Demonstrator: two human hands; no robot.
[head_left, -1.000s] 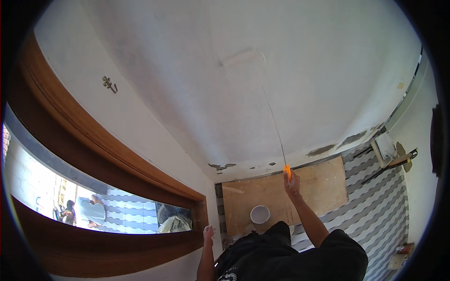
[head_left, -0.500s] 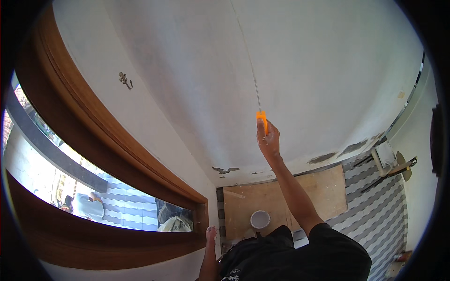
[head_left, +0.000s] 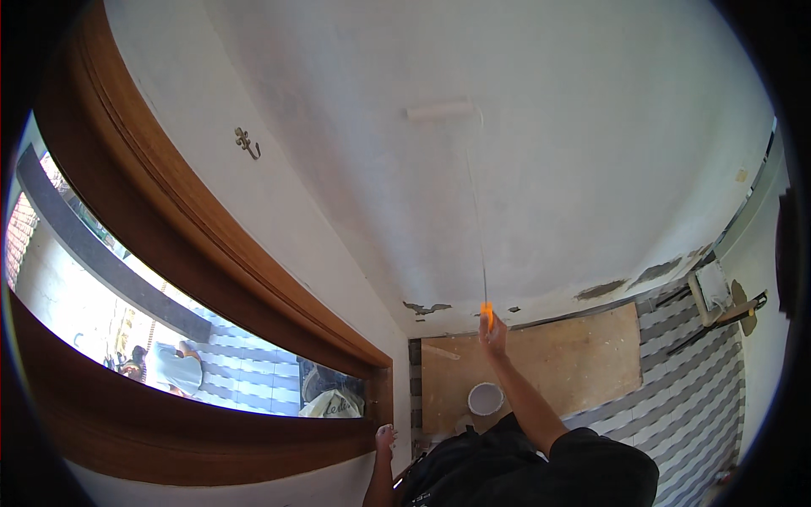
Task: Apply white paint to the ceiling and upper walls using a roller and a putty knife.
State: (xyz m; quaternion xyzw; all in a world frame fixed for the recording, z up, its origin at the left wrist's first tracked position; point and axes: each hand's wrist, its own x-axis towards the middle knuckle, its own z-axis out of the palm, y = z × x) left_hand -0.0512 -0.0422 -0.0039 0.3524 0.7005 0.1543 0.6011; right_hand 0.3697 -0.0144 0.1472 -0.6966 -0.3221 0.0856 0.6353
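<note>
My right hand is closed around the orange handle of a paint roller. A long thin rod runs up from the handle to the pale roller sleeve, which lies against the white wall. My left hand is low at the left, beside the lower corner of the brown wooden window frame. Its fingers look loosely apart, with nothing visible in them. A round white bucket with pale contents stands on a wooden board in front of me.
Bare grey patches mark the wall's lower edge. A metal hook is fixed to the left wall. Long-handled tools lean at the right above patterned floor tiles. Through the window, a person in a light shirt is outside.
My right hand has come down with the roller handle, toward the wall's foot. The roller sleeve, out of view before, now shows on the wall. My left hand is slightly lower.
</note>
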